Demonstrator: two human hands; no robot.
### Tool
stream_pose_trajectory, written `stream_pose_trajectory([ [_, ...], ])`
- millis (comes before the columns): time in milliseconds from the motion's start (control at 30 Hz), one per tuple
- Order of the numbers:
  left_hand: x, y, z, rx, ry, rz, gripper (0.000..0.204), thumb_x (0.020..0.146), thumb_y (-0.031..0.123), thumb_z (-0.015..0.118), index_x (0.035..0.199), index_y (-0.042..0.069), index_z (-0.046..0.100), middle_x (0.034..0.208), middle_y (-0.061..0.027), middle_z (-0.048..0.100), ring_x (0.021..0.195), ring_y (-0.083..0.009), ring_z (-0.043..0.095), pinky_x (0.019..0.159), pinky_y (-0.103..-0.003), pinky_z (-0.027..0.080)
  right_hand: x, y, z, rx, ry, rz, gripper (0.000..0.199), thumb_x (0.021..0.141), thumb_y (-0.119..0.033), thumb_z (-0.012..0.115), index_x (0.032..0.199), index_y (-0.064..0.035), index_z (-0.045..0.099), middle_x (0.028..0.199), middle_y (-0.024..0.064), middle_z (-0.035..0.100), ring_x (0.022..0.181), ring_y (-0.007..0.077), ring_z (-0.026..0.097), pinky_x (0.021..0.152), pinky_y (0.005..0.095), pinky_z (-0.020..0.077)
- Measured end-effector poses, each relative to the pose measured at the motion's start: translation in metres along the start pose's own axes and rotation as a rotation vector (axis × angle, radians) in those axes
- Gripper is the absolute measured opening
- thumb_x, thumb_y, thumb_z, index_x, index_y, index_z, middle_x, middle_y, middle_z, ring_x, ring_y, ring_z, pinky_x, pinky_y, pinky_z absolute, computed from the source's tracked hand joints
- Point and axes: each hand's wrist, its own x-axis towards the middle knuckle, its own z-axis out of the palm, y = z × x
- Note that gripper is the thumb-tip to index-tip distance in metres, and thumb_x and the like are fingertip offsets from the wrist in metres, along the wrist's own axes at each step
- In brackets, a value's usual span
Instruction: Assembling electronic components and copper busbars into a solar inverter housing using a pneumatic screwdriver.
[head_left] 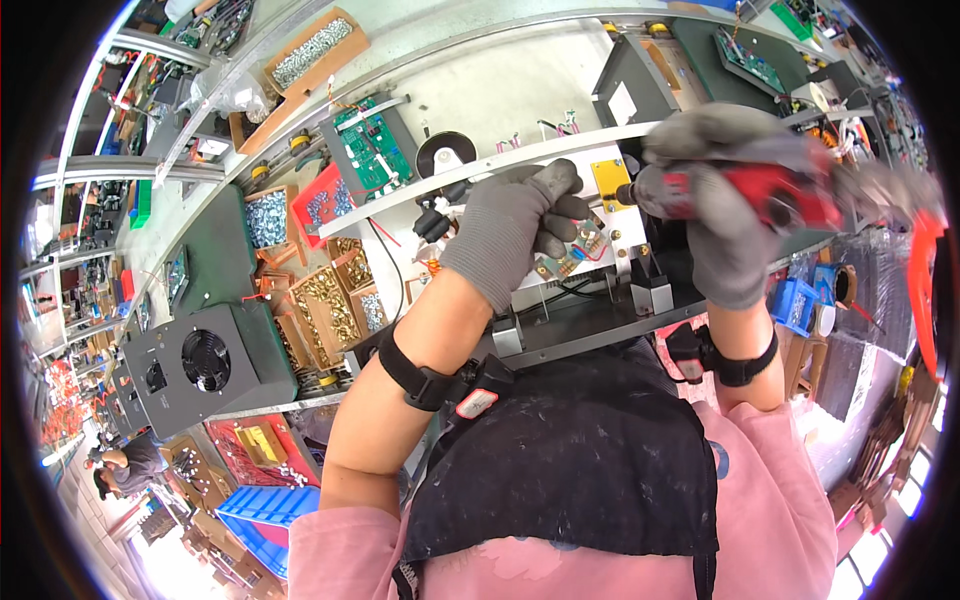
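Fastening step in hand, by the look of it: red power screwdriver point(775, 195) with its tip at the yellow part point(611, 180) on the open metal chassis point(590, 320), which sits at the near edge of the bench point(500, 95), straight in front of the person.

Right hand point(725, 210), grey glove, clamped round the screwdriver body; it is motion-blurred, so likely running or being positioned. Left hand point(515, 230), grey glove, fingers curled shut on the chassis rail point(520, 160) just beside the tip, bracing it. Hands near each other, not touching.

Small circuit board point(575, 255) with red and black wires lies just under the left hand inside the chassis. Whether the bit is seated in a screw: cannot tell, too blurred.

Next move, my read: needs the bit square on the screw head and the left hand holding the rail steady, clear of the wires.

Around: green circuit board point(372, 145) further back, boxes of screws point(325, 305) toward the left edge, black fan unit point(205, 360) at the near-left.
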Motion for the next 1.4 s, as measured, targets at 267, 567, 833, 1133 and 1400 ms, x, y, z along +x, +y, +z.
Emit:
stream_pose_trajectory([
  [267, 0.016, -0.002, 0.011, -0.246, 0.008, -0.282, 0.043, 0.085, 0.044, 0.064, 0.083, 0.001, 0.057, 0.054, -0.0033, 0.051, 0.034, -0.0084, 0.035, 0.03, -0.024, 0.026, 0.019, -0.013, 0.0, 0.123, -0.106, -0.264, 0.036, 0.082, -0.018, 0.06, 0.115, -0.0079, 0.053, 0.089, 0.0107, 0.053, 0.081, 0.0262, 0.052, 0.071, 0.0388, 0.0435],
  [567, 0.025, -0.016, 0.003, -0.248, -0.152, -0.279, 0.049, 0.087, 0.05, 0.059, 0.083, 0.001, 0.057, 0.054, -0.0034, 0.051, 0.035, -0.0087, 0.037, 0.031, -0.023, 0.028, 0.017, -0.011, 0.002, 0.143, -0.129, -0.182, 0.035, 0.082, -0.017, 0.06, 0.115, -0.0074, 0.053, 0.088, 0.0113, 0.053, 0.084, 0.0274, 0.054, 0.072, 0.0393, 0.048],
  [833, 0.027, -0.012, -0.001, 0.02, -0.047, -0.258, 0.067, 0.094, 0.059, 0.03, 0.089, 0.001, 0.062, 0.056, -0.0057, 0.058, 0.036, -0.0098, 0.042, 0.033, -0.023, 0.029, 0.009, 0.012, -0.022, -0.091, 0.064, -0.036, 0.032, 0.076, 0.004, 0.062, 0.106, 0.0007, 0.053, 0.089, 0.014, 0.065, 0.075, 0.0156, 0.062, 0.06, 0.0253, 0.0524],
  [1133, 0.028, -0.011, 0.0, 0.088, -0.037, -0.234, 0.069, 0.094, 0.059, 0.031, 0.091, -0.002, 0.062, 0.053, -0.0046, 0.053, 0.037, -0.0087, 0.039, 0.034, -0.023, 0.029, 0.007, 0.039, -0.023, -0.075, 0.069, 0.061, 0.03, 0.073, 0.009, 0.061, 0.1, -0.0016, 0.053, 0.084, 0.0113, 0.064, 0.066, 0.0118, 0.06, 0.054, 0.023, 0.0485],
  [1400, 0.027, -0.012, -0.001, 0.069, -0.071, -0.226, 0.066, 0.096, 0.056, 0.03, 0.093, -0.001, 0.063, 0.053, -0.004, 0.054, 0.038, -0.0077, 0.04, 0.036, -0.022, 0.03, 0.012, 0.043, -0.02, -0.112, 0.047, 0.085, 0.024, 0.07, 0.008, 0.065, 0.09, -0.0017, 0.056, 0.079, 0.0075, 0.062, 0.068, 0.0118, 0.06, 0.059, 0.024, 0.0504],
])
